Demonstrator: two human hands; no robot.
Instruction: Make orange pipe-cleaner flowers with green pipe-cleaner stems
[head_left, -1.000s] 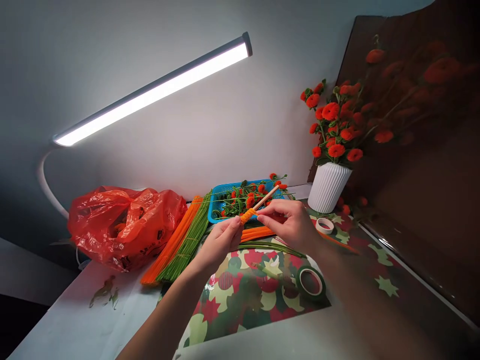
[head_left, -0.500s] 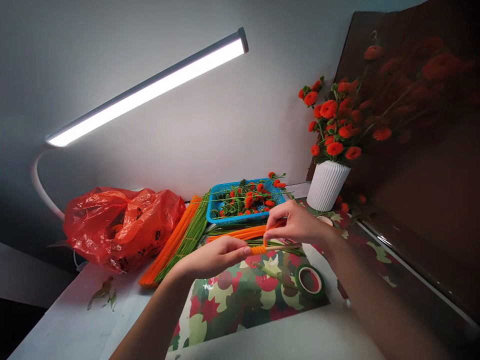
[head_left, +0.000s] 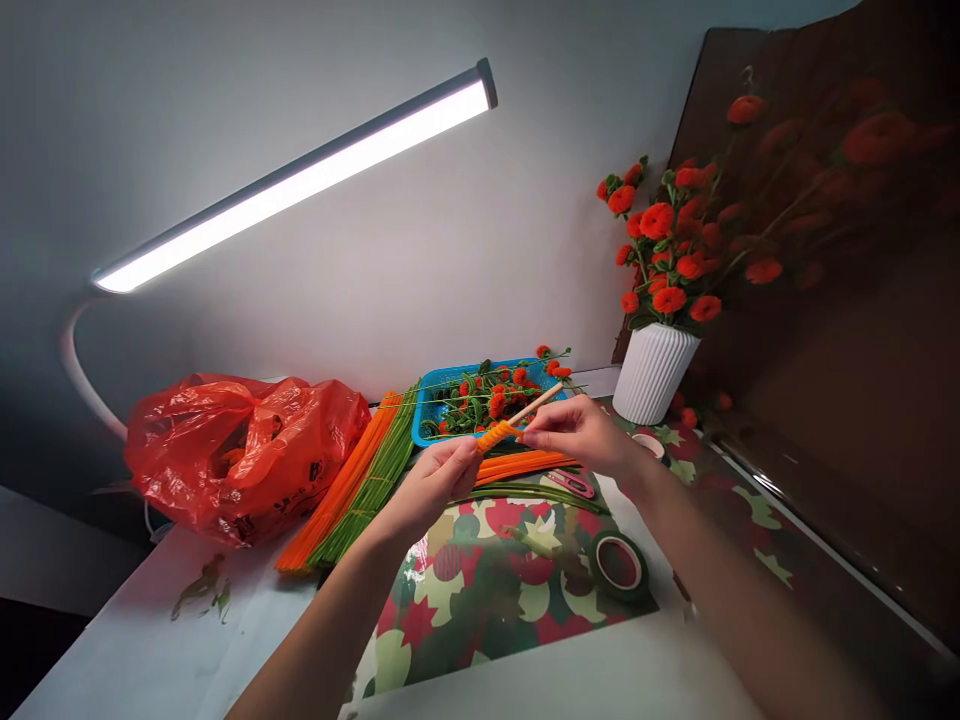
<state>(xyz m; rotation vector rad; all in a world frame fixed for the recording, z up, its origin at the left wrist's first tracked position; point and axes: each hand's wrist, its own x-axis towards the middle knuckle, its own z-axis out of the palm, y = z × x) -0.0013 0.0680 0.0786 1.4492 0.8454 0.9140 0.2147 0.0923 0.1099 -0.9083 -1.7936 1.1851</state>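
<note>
A thin wooden stick (head_left: 537,402) points up and to the right, with an orange pipe cleaner (head_left: 495,436) coiled around its lower part. My left hand (head_left: 444,472) is closed on the coiled end, thumb on top; the stick's lower tip is hidden in it. Between thumb and fingers my right hand (head_left: 577,432) pinches the pipe cleaner's loose end beside the stick. Below the hands lie loose orange pipe cleaners (head_left: 529,463), green pipe cleaners (head_left: 540,492) and pink-handled scissors (head_left: 571,484).
A blue basket (head_left: 420,400) of orange flowers stands behind the hands. Left are bundled green pipe cleaners (head_left: 375,490) and a red plastic bag (head_left: 247,450). Green tape (head_left: 619,565) lies on the patterned mat (head_left: 480,600). A white vase (head_left: 657,375) stands right, a lamp (head_left: 300,180) overhead.
Both hands have risen slightly with the stick, which has swung from nearly level to tilted up at the right. The pipe cleaner's loose end has gone from upright to pointing right. Scissors are now uncovered.
</note>
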